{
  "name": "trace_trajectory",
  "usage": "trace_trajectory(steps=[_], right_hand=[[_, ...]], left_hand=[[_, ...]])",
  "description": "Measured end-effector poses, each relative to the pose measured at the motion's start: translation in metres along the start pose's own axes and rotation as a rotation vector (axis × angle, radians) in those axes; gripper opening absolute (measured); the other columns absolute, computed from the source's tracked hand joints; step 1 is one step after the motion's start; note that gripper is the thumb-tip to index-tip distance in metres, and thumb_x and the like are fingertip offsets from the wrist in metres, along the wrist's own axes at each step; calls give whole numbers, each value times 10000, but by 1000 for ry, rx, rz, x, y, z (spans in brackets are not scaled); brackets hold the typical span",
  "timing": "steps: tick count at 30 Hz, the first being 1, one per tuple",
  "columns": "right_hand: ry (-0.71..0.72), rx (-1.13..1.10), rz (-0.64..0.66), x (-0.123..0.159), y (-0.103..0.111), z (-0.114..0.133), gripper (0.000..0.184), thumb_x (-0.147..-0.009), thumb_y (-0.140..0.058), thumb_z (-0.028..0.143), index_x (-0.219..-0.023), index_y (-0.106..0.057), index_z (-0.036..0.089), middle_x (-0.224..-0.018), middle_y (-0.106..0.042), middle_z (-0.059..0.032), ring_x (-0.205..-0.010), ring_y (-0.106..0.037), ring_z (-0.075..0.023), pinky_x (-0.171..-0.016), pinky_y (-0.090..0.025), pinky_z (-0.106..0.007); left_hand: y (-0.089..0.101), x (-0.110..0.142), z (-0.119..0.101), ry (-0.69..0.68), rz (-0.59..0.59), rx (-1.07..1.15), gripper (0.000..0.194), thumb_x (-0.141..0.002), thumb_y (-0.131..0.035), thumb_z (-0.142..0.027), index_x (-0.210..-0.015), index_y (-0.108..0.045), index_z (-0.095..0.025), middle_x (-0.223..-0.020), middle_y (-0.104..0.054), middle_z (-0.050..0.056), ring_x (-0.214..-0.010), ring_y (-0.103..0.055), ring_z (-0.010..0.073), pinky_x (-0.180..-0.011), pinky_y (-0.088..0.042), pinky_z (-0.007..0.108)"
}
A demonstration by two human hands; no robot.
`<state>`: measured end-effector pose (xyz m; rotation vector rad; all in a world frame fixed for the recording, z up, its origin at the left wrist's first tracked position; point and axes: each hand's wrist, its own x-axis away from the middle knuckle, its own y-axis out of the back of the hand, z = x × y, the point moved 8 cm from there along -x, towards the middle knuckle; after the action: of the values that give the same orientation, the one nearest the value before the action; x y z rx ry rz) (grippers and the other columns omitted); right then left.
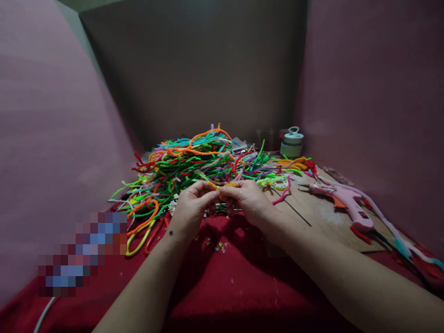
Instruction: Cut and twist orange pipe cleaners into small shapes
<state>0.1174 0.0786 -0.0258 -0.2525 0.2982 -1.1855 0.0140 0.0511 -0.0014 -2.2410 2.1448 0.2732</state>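
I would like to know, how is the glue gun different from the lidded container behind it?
The glue gun is pink; the container is pale green. The glue gun lies on its side; the container stands upright, farther back. The glue gun has an orange trigger, the container a loop on top. Neither is held.

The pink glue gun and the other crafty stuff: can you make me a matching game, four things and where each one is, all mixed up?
1. pink plastic glue gun
2. pale green round jar
3. many-coloured pile of fuzzy stems
4. small orange fuzzy piece

A. heaped in the middle, beyond the hands
B. at the fingertips of the left hand and right hand
C. lying on the flat brown board
D. upright at the back, right of the heap

Pairs: 1-C, 2-D, 3-A, 4-B
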Motion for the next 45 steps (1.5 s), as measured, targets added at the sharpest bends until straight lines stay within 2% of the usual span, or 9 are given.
trace_trajectory(steps=[7,15,17,21,30,34,38,40,45], right_hand=[[-111,-31,-27,-2,3,-8,149,-584,-635,249,-555,-540,137,-463,-506,28,-346,-406,-65,-346,-342,-210],[-20,-1,-10,-1,2,-2,151,-602,-596,215,-513,-492,151,-437,-447,46,-342,-348,-51,-335,-291,-204],[-6,2,-4,-1,2,-1,157,-606,-588,211,-510,-478,154,-434,-426,53,-345,-337,-49,-336,-283,-202],[2,-8,14,-1,0,-1,158,-612,-590,227,-523,-483,153,-443,-425,53,-354,-335,-50,-341,-287,-200],[-28,-24,79,3,-7,0,118,-590,-587,205,-522,-517,139,-433,-426,47,-368,-352,-61,-362,-322,-209],[30,-14,77,2,-8,6,82,-580,-575,184,-533,-526,137,-453,-435,46,-371,-338,-54,-358,-306,-205],[65,21,65,0,-4,4,48,-578,-561,165,-549,-531,142,-455,-445,47,-378,-360,-59,-361,-302,-200],[78,32,63,-2,-3,3,43,-580,-558,160,-549,-533,143,-453,-455,46,-379,-369,-61,-361,-297,-199],[66,20,72,-1,-4,5,19,-575,-562,158,-570,-558,140,-441,-452,50,-372,-371,-63,-359,-302,-202]], left_hand=[[-2,3,-12,-129,-16,-88,82,-638,-625,-206,-677,-571,-157,-524,-499,-55,-460,-402,56,-451,-304,182],[2,-2,-10,-133,-10,-58,272,-631,-677,-255,-868,-571,-172,-648,-580,-31,-546,-488,82,-496,-358,188],[4,-2,-10,-146,-18,-66,241,-655,-663,-275,-857,-582,-172,-669,-585,-24,-562,-499,83,-506,-369,188],[5,-1,-4,-66,3,-92,188,-707,-616,-335,-754,-594,-154,-606,-552,-31,-486,-461,61,-469,-352,179],[4,-3,3,-8,35,62,205,-707,-617,-323,-787,-558,-145,-656,-553,-7,-531,-518,90,-479,-386,196],[12,1,-15,-201,-104,-26,255,-681,-644,-254,-902,-540,-180,-683,-540,-32,-586,-522,92,-538,-419,204],[10,14,-43,-585,-199,-435,44,-745,-574,-191,-774,-602,-174,-749,-536,-7,-716,-520,103,-668,-429,218],[3,19,-48,-702,-180,-599,94,-780,-532,-174,-749,-620,-172,-770,-544,7,-754,-519,108,-695,-423,218],[2,15,-46,-695,-118,-655,146,-826,-483,-192,-827,-628,-168,-803,-580,18,-781,-539,110,-728,-431,222]])
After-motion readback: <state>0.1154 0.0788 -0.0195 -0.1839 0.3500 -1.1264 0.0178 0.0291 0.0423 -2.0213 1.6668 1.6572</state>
